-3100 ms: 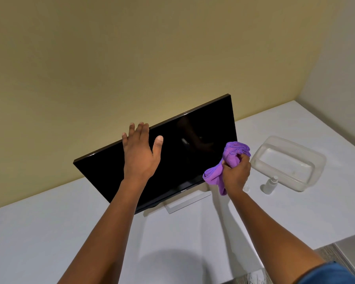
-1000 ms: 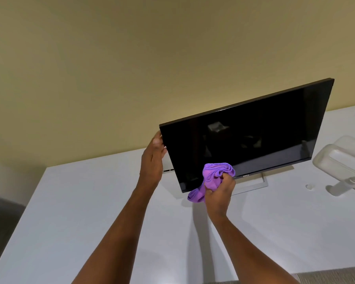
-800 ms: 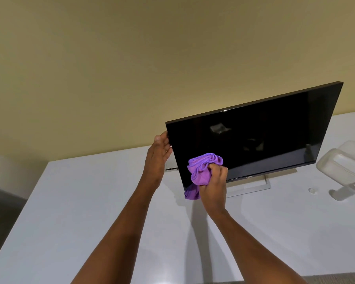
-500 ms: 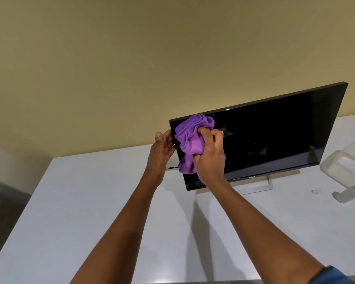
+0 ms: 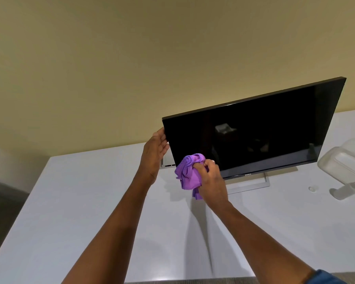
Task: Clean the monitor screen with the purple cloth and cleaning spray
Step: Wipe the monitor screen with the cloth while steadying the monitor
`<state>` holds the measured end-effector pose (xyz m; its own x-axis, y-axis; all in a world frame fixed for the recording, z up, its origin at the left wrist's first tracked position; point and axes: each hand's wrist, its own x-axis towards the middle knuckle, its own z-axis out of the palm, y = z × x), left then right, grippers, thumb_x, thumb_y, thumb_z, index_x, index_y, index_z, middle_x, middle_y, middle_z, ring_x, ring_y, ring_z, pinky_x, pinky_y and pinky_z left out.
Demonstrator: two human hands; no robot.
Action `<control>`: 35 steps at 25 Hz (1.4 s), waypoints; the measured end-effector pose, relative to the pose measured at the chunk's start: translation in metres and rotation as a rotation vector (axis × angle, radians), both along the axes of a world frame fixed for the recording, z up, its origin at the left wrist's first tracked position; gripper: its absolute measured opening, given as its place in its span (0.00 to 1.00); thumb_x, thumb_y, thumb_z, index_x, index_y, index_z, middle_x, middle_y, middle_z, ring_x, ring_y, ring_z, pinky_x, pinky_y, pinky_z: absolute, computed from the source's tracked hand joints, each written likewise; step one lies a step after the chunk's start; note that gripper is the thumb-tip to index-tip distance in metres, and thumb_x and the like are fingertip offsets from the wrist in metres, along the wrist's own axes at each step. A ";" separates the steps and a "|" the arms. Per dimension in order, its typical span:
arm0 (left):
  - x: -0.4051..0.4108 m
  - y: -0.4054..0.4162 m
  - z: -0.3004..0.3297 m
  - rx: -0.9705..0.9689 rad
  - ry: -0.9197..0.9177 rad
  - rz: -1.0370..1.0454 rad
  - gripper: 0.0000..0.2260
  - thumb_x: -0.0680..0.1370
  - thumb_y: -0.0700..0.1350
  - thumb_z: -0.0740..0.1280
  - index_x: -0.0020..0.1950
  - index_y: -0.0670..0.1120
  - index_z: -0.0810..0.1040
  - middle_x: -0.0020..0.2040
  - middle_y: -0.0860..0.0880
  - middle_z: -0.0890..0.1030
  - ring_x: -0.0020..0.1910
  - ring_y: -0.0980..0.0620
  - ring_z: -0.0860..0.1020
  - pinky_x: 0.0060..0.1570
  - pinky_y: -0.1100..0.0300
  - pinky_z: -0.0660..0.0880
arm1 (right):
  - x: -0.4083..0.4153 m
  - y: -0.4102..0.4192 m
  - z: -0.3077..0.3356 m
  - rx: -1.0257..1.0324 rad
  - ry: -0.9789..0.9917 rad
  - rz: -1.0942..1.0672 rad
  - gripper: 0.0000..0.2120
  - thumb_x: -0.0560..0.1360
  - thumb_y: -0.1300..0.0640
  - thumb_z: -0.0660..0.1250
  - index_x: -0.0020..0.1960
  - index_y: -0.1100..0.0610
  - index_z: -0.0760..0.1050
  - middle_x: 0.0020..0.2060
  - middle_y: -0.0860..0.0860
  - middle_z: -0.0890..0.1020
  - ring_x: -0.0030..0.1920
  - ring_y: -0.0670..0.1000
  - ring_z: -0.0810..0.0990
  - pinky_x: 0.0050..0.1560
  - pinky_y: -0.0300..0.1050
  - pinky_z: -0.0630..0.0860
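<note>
While left hand (image 5: pixel 155 152) steadies monitor (image 5: pixel 254 128), right hand (image 5: pixel 210 179) presses cloth (image 5: pixel 188 173).

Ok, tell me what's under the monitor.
Under the monitor a pale stand rests on the white table. The right hand and purple cloth cover the screen's lower left corner and the stand's left end, so that part stays unseen.

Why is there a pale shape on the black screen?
Head view: the monitor screen is dark and shiny, so it mirrors something pale, too dim to name; the right hand with the purple cloth casts a shadow on the white table.
</note>
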<state>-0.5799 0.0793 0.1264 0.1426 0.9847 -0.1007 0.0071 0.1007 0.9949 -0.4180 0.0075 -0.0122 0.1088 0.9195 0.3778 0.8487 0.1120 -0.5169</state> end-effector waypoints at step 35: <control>0.035 -0.028 0.000 0.034 0.129 0.074 0.21 0.86 0.50 0.49 0.79 0.61 0.53 0.79 0.56 0.62 0.77 0.51 0.63 0.74 0.43 0.63 | 0.010 0.003 -0.002 -0.031 -0.075 0.203 0.31 0.67 0.62 0.78 0.66 0.52 0.71 0.60 0.55 0.73 0.53 0.54 0.76 0.43 0.44 0.80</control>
<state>-0.5447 0.0513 0.1268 0.0571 0.9952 -0.0796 0.1289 0.0717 0.9891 -0.4084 0.0100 -0.0141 -0.1072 0.9309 0.3491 0.8467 0.2695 -0.4588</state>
